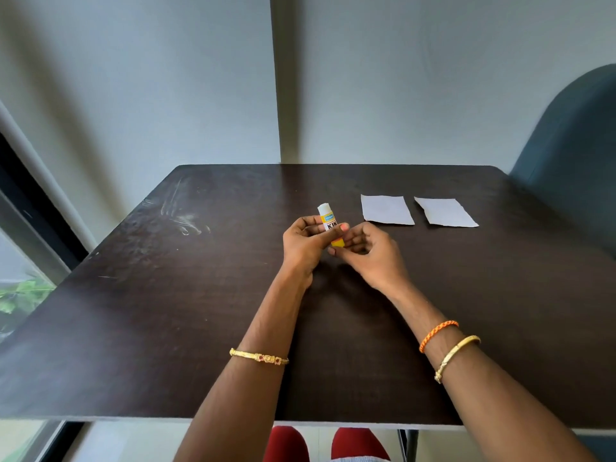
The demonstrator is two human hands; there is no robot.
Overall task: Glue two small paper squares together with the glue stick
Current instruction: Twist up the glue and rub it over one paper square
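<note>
A glue stick [326, 217] with a white cap and a yellow and white label stands tilted above the middle of the dark table. My left hand [305, 245] is wrapped around its body. My right hand [366, 253] pinches its yellow bottom end with the fingertips. Two small white paper squares lie flat and apart on the table to the right: one paper square [386, 210] close to my right hand, the other paper square [445, 212] further right. Neither hand touches them.
The dark wooden table [166, 311] has pale scuff marks at its far left. A teal chair back [573, 155] rises at the right edge. A window frame [30, 208] runs along the left. The wall stands just behind the table.
</note>
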